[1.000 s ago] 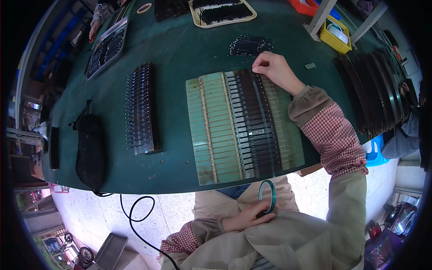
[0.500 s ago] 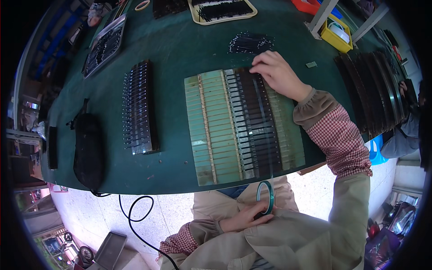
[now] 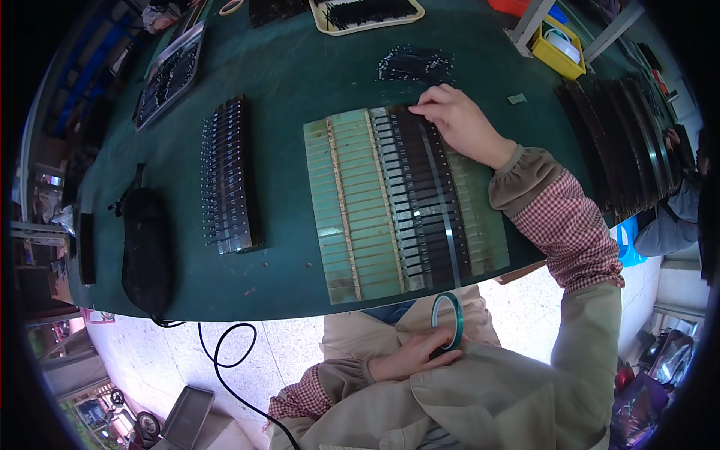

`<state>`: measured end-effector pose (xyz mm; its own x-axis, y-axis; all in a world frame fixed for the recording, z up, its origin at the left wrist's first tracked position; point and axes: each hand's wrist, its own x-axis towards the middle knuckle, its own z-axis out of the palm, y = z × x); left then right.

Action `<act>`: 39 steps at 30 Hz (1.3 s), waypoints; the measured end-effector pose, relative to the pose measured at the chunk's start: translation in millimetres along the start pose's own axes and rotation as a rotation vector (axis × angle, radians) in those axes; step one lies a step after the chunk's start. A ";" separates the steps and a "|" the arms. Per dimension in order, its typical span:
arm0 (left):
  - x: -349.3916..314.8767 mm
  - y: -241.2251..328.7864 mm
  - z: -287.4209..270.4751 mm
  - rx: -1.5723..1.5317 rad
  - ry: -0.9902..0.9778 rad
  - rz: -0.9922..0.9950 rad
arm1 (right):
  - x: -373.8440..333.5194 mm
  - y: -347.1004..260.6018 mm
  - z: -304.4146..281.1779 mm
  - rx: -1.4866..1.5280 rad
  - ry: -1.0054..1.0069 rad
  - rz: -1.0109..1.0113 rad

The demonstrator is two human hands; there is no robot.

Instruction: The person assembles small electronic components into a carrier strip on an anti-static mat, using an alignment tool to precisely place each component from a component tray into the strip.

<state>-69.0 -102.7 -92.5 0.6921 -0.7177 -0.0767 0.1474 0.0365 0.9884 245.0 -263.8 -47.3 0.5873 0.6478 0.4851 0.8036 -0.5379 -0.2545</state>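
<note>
My left hand (image 3: 409, 355), below the table's front edge, grips a roll of green tape (image 3: 457, 322). From the roll a clear strip of tape (image 3: 448, 225) runs up over the dark slats to the far end of the board. There my right hand (image 3: 466, 126) rests with its thumb and forefinger pressed together on the strip's end. The pale green grooved board (image 3: 324, 195) lies flat on the table, with a row of dark slats (image 3: 420, 172) across its right half. Black pins with pale tips stick out along the slats' left side.
A row of similar dark pieces (image 3: 229, 172) lies to the left, beside a black pouch (image 3: 146, 247). Loose black pins (image 3: 416, 64) are heaped beyond the board. Trays of pins (image 3: 171, 75) stand farther back. Dark strips (image 3: 615, 142) and a yellow bin (image 3: 559, 52) are at right.
My left hand and the tape roll have shifted slightly right, and the strip's near end has swung right with them. My right hand stays at the board's far end. The view has shifted a little.
</note>
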 end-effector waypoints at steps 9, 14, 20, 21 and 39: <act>11.4 1.3 0.4 0.055 0.014 0.218 | 14.1 9.4 -2.3 0.135 -0.103 0.173; 18.3 6.6 -0.2 0.037 0.031 0.312 | 16.1 14.6 0.7 0.021 -0.100 0.057; 15.3 2.0 2.0 0.045 0.016 0.286 | 17.8 16.9 -0.2 0.245 -0.146 0.226; 14.4 3.2 1.9 0.036 0.018 0.264 | 18.7 15.1 -0.6 0.245 -0.145 0.227; 4.5 10.0 -2.5 -0.060 -0.026 0.007 | -12.7 -12.6 -1.0 -0.264 -0.089 -0.162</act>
<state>-62.6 -103.8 -83.3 0.6750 -0.7349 -0.0652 0.1852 0.0832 0.9792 227.3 -265.9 -49.5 0.4689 0.7752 0.4233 0.8418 -0.5373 0.0515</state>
